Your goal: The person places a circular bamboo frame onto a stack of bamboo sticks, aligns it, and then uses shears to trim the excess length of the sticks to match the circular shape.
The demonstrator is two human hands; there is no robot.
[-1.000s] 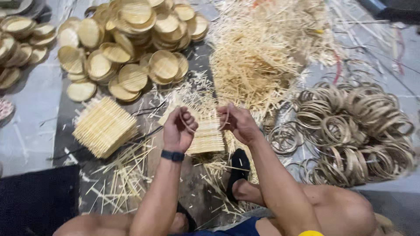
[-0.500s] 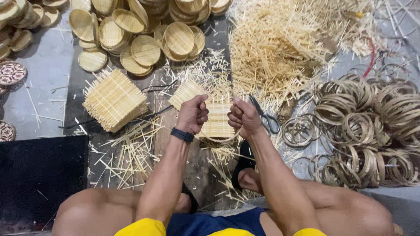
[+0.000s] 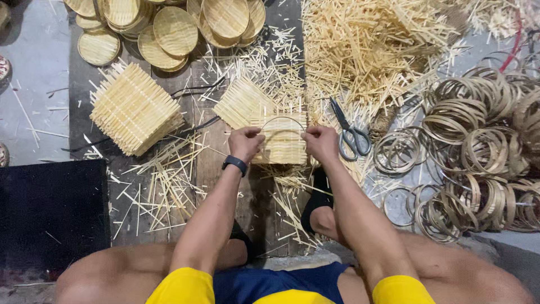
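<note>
Item: woven bamboo mat (image 3: 284,143), lying flat on the floor boards (image 3: 216,163) ahead of the knees. Change: both hands have lowered from chest height to it. Left hand (image 3: 246,143) and right hand (image 3: 320,142): fingers clenched, pressing a thin ring (image 3: 283,119) onto the mat; forearms extended, converging.

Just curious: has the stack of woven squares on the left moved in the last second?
No. The stack keeps its place beside the round trays; only the camera shifted.

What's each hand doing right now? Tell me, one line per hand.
Left hand: closed, fingers gripping the left side of the thin ring over the woven bamboo mat.
Right hand: closed, gripping the ring's right side on the same mat.
</note>
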